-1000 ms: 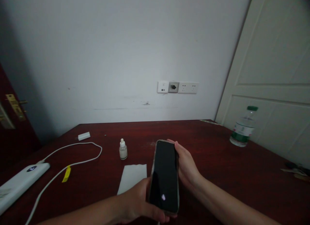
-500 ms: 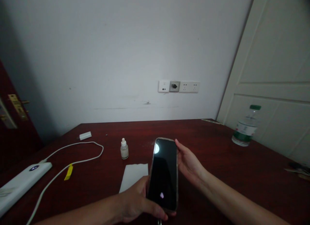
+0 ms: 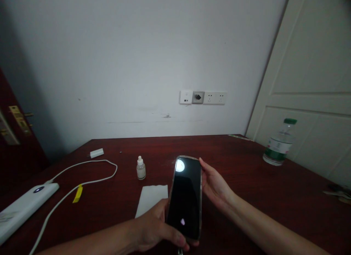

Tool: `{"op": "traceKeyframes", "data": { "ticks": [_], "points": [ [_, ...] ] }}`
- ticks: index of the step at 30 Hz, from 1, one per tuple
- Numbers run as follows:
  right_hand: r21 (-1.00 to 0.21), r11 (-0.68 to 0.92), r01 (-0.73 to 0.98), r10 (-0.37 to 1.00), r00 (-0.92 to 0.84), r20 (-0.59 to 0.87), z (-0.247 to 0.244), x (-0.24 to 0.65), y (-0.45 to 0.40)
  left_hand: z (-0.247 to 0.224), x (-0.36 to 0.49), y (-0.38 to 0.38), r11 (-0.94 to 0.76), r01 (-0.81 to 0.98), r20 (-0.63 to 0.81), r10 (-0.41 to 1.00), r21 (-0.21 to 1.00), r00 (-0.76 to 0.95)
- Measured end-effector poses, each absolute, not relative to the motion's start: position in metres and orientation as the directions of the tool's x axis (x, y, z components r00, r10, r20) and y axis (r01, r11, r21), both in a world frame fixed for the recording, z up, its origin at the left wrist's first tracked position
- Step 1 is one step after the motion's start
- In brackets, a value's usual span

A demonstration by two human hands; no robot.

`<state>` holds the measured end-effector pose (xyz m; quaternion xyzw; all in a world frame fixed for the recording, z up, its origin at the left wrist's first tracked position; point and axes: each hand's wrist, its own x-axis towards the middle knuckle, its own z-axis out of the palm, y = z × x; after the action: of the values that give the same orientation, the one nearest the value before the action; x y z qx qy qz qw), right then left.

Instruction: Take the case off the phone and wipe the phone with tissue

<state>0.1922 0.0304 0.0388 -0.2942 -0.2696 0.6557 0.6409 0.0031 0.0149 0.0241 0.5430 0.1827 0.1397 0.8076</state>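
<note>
A smartphone point(image 3: 186, 196) in a clear case is held upright, tilted back, above the table, its dark screen towards me with a round light reflected near the top. My left hand point(image 3: 156, 225) grips its lower left side, thumb across the bottom edge. My right hand point(image 3: 215, 180) clasps the upper right edge, with most of its fingers hidden behind the phone. Just left of the phone lies a white folded tissue point(image 3: 152, 200), partly covered by my left hand. Behind the tissue stands a small dropper bottle point(image 3: 141, 169) with a white cap.
A white power bank point(image 3: 26, 207) with a white cable point(image 3: 90, 182) carrying a yellow tag point(image 3: 78, 194) lies on the left of the dark red table point(image 3: 233, 156). Beyond it is a white charger plug point(image 3: 97, 153). A green-capped water bottle point(image 3: 278, 145) stands at the right.
The round reflection on the phone's screen has grown larger and shifted slightly right as the phone tilts a little. Both hands keep nearly the same place and hold.
</note>
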Motion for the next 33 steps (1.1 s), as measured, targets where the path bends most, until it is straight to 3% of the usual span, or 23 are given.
{"op": "traceKeyframes", "data": {
  "ticks": [7, 14, 18, 22, 27, 33],
  "points": [
    [-0.817, 0.099, -0.567, 0.995, 0.057, 0.081, 0.042, 0.185, 0.026, 0.024, 0.004, 0.015, 0.366, -0.027, -0.132, 0.402, 0.93, 0.906],
    [-0.891, 0.326, -0.316, 0.944, 0.15, 0.293, 0.054, 0.196, 0.024, 0.025, 0.004, 0.013, 0.367, -0.056, -0.113, 0.421, 0.928, 0.9],
    [-0.901, 0.379, -0.21, 0.923, 0.158, 0.351, 0.054, 0.205, 0.028, 0.024, 0.004, 0.014, 0.347, -0.068, -0.091, 0.421, 0.936, 0.902],
    [-0.932, 0.295, -0.21, 0.955, 0.084, 0.283, 0.053, 0.208, 0.03, 0.024, 0.003, 0.017, 0.377, -0.048, -0.104, 0.374, 0.925, 0.922],
    [-0.971, 0.072, -0.23, 0.991, -0.092, 0.095, 0.059, 0.211, 0.028, 0.03, 0.0, 0.019, 0.472, 0.006, -0.139, 0.249, 0.881, 0.958],
    [-0.994, -0.05, -0.1, 0.968, -0.251, -0.023, 0.066, 0.226, 0.026, 0.031, -0.002, 0.019, 0.555, 0.037, -0.141, 0.147, 0.831, 0.979]
  ]
}}
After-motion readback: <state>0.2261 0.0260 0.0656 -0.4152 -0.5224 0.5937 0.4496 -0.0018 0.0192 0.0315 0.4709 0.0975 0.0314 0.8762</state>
